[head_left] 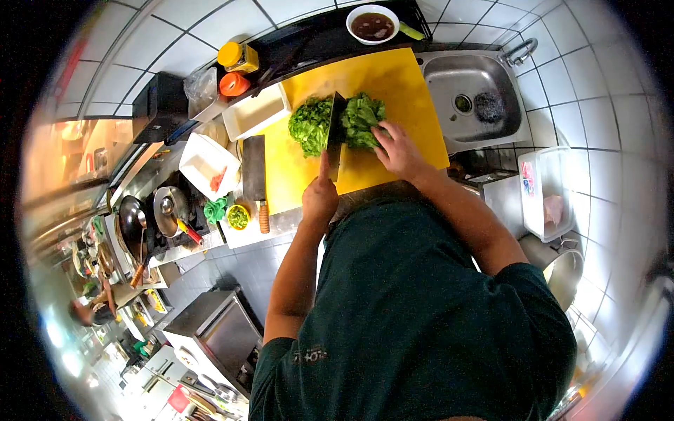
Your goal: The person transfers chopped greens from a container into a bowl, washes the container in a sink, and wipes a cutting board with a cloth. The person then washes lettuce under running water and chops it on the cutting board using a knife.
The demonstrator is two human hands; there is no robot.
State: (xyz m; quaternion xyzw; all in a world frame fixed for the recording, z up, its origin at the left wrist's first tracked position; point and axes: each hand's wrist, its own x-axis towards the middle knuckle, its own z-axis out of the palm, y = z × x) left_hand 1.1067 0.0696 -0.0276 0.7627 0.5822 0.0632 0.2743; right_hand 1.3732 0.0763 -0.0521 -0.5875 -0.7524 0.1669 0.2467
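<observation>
A cleaver (335, 144) is in my left hand (320, 199), with the index finger stretched along its blade. The blade stands between two heaps of green leaves on the yellow cutting board (401, 84). To the left of it lie finely cut greens (309, 128). My right hand (400, 153) holds the larger leafy greens (361, 119) on the other side, its fingertips on their right edge. A second cleaver (254, 172) with a wooden handle rests at the board's left edge.
White containers (258, 111) stand left of the board, near a small bowl of chopped greens (238, 217). Behind is a bowl of brown liquid (372, 25). A steel sink (474, 70) is at the right. Pans (170, 210) sit on the stove at far left.
</observation>
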